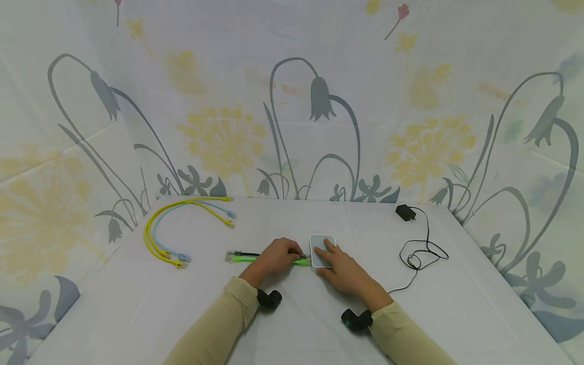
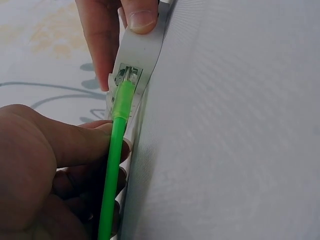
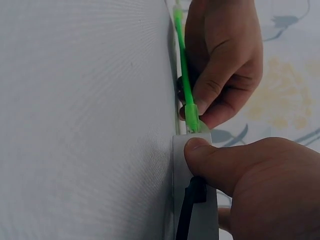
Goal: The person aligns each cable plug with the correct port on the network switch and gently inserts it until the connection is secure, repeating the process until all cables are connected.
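Note:
A small white network box lies at the table's middle. My right hand grips it, with the thumb on the near side and fingers spread over the top. A short bright green network cable runs to the box's left side; in the left wrist view its clear plug sits at a port there. Just behind it, my left hand pinches a short black network cable close to its right end. The black cable's tip is largely hidden by fingers and the green cable.
Yellow cables and a light blue cable curve together at the back left. At the right lies a black power adapter, its thin cord loosely looped. A black cord plug sits in the box's near side.

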Tool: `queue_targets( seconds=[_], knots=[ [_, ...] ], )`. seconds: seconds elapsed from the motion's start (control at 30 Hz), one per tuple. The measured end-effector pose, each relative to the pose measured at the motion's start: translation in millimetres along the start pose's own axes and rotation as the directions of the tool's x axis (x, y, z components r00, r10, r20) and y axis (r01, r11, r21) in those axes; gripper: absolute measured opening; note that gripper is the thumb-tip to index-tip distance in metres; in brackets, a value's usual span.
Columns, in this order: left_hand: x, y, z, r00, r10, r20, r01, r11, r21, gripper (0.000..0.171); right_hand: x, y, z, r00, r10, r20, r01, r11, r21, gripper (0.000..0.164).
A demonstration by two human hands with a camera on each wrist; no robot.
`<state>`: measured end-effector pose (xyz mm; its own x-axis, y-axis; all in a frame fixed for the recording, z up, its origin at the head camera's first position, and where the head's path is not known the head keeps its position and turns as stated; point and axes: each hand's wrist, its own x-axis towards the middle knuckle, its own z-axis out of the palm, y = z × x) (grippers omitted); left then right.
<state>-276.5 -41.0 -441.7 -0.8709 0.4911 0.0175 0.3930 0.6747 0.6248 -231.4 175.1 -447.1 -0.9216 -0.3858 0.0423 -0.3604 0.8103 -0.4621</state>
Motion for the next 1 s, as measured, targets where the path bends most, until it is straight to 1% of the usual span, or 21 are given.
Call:
queue_targets(
  seconds=[0.2, 0.27, 0.37, 0.47, 0.5, 0.67, 0.87, 1.0],
  knots=[
    [0.9, -0.6, 0.5, 1.0, 0.005, 0.008, -0.005, 1.0, -0.018, 0.015, 0.1, 0.0, -0.7, 1.0, 0.001, 0.005, -0.001, 1.0, -0.004, 0.056],
    [0.9, -0.2, -0.2, 1.0, 0.025, 0.005, -0.025, 1.0, -0.008, 0.015, 0.0, 0.3, -0.8, 1.0, 0.001, 0.004, -0.001, 1.0, -0.006, 0.055],
    [0.9, 0.8, -0.6, 0.999, 0.036, 0.005, -0.036, 0.999, -0.007, 0.015, 0.3, 0.6, -0.8, 1.0, 0.003, 0.004, -0.003, 1.0, -0.006, 0.055],
    [1.5, 2.2, 0.2, 1.0, 0.026, 0.005, -0.026, 1.0, -0.014, 0.016, 0.7, 0.7, -0.7, 1.0, 0.005, 0.004, -0.005, 1.0, -0.006, 0.055],
    [2.3, 1.9, 0.9, 1.0, 0.011, 0.01, -0.011, 1.0, -0.025, 0.016, 1.0, 0.8, -0.6, 1.0, 0.007, 0.005, -0.007, 1.0, -0.006, 0.055],
    [3.9, 2.4, 2.3, 1.0, -0.011, 0.01, 0.011, 1.0, -0.016, 0.016, 1.5, 0.8, 0.1, 1.0, 0.011, 0.006, -0.011, 1.0, -0.007, 0.055],
    [0.1, 5.8, 0.6, 1.0, -0.012, 0.004, 0.012, 1.0, -0.011, 0.015, 1.4, 0.2, -0.1, 1.0, 0.006, 0.008, -0.006, 1.0, 0.0, 0.055],
    [-0.7, 6.4, 1.5, 1.0, -0.024, 0.004, 0.024, 1.0, -0.016, 0.015, 0.8, 0.5, -0.2, 1.0, 0.002, 0.008, -0.002, 1.0, 0.0, 0.054]
  ],
)
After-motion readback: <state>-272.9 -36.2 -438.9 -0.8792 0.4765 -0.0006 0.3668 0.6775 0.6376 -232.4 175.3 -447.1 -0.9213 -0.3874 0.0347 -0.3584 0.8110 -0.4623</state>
